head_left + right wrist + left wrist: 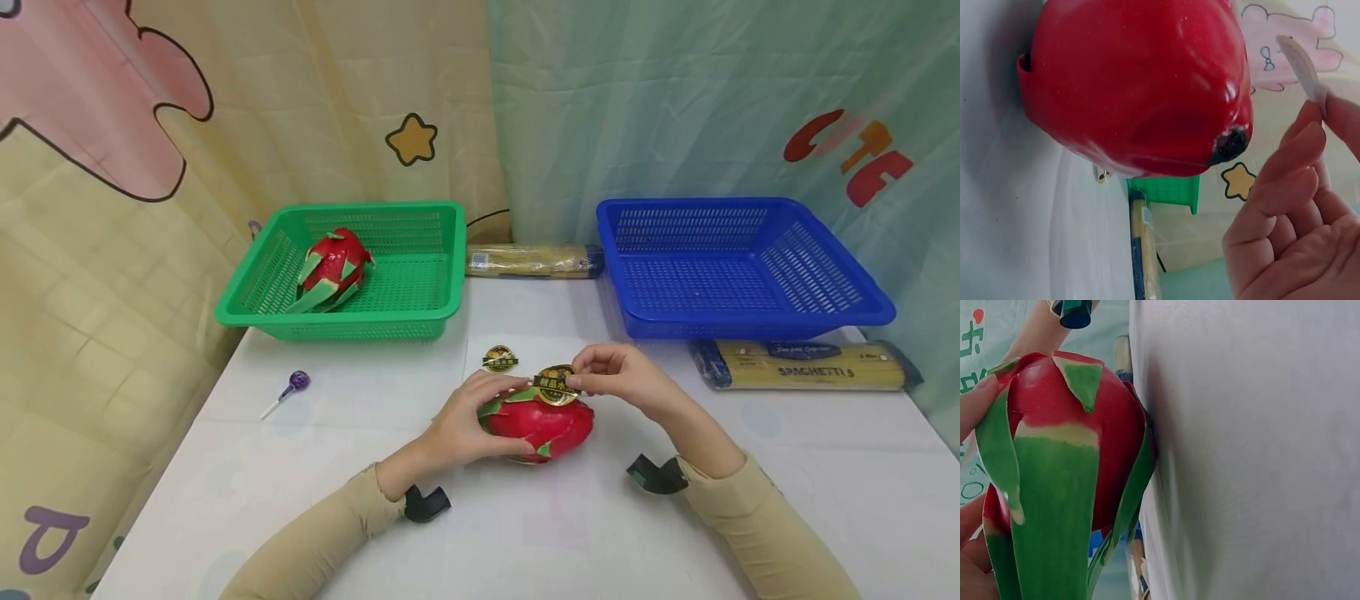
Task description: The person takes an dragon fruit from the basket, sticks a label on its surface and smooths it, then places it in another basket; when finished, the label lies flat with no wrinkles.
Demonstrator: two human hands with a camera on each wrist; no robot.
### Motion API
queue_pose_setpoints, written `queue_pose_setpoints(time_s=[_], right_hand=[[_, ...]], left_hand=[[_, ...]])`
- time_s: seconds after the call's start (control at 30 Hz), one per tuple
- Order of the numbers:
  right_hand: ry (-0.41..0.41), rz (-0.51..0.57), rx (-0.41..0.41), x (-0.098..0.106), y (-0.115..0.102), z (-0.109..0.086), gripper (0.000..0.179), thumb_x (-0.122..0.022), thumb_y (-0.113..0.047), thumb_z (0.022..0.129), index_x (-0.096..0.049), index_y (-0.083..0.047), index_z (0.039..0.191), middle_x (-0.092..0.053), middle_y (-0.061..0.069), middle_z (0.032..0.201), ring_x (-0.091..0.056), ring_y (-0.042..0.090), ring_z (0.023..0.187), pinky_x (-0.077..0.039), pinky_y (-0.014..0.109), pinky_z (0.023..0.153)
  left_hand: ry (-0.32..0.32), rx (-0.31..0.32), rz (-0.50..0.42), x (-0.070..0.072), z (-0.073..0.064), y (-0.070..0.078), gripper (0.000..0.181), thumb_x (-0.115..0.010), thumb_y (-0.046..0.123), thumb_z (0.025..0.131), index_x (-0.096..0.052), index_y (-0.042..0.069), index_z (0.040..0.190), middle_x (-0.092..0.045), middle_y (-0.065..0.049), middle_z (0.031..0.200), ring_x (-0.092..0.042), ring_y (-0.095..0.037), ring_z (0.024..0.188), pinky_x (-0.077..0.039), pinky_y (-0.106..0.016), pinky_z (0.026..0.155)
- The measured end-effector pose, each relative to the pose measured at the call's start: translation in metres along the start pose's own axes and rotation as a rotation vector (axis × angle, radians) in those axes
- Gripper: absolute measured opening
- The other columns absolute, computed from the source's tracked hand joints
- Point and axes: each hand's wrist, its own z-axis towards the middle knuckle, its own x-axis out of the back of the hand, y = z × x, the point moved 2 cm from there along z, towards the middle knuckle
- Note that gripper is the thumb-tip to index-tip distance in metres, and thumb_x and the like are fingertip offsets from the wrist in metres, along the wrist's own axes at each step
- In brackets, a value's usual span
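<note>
A red dragon fruit with green leafy scales lies on the white table in front of the person. The left hand grips its leafy end, thumb on the near side and fingers over the far side. Between thumb and fingertip, the right hand pinches a round black-and-gold sticker just above the fruit. In the right wrist view the sticker shows edge-on, apart from the red skin. The left wrist view shows the fruit's green scales close up. A second sticker lies on the table behind the left hand.
A green basket at back left holds another dragon fruit. At back right stands a blue basket. Spaghetti packs lie between the baskets and before the blue one. A purple lollipop lies at left.
</note>
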Motion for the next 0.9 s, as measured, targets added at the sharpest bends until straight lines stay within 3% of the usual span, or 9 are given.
queue_pose_setpoints(time_s=[0.17,0.37,0.9], right_hand=[[-0.107,-0.035,-0.005,-0.0024,0.0007,0.0000,0.017,-0.072,-0.010,0.082,-0.062,0.001,0.089,-0.060,0.001,0.073,-0.054,0.012,0.069,-0.048,0.031,0.065],[-0.173,-0.074,0.007,-0.0033,0.0052,0.0017,0.017,-0.072,-0.010,0.082,-0.063,0.001,0.089,-0.060,0.000,0.072,-0.053,0.012,0.067,-0.047,0.032,0.063],[-0.072,-0.246,0.029,-0.0102,0.0031,0.0029,0.019,-0.077,-0.016,0.078,-0.065,-0.004,0.086,-0.060,0.002,0.073,-0.053,0.014,0.065,-0.046,0.025,0.058]], left_hand=[[0.032,-0.122,0.108,0.0013,0.0004,0.0010,0.069,-0.087,0.031,0.065,-0.058,0.011,0.125,-0.058,0.000,0.120,-0.047,-0.013,0.107,-0.049,-0.028,0.081],[0.052,-0.119,0.124,0.0034,0.0005,-0.0010,0.070,-0.088,0.028,0.064,-0.059,0.009,0.124,-0.057,-0.002,0.120,-0.046,-0.013,0.106,-0.049,-0.029,0.081],[0.031,-0.094,0.141,0.0049,0.0015,-0.0014,0.070,-0.087,0.030,0.065,-0.058,0.010,0.125,-0.056,0.000,0.121,-0.045,-0.012,0.107,-0.048,-0.029,0.081]])
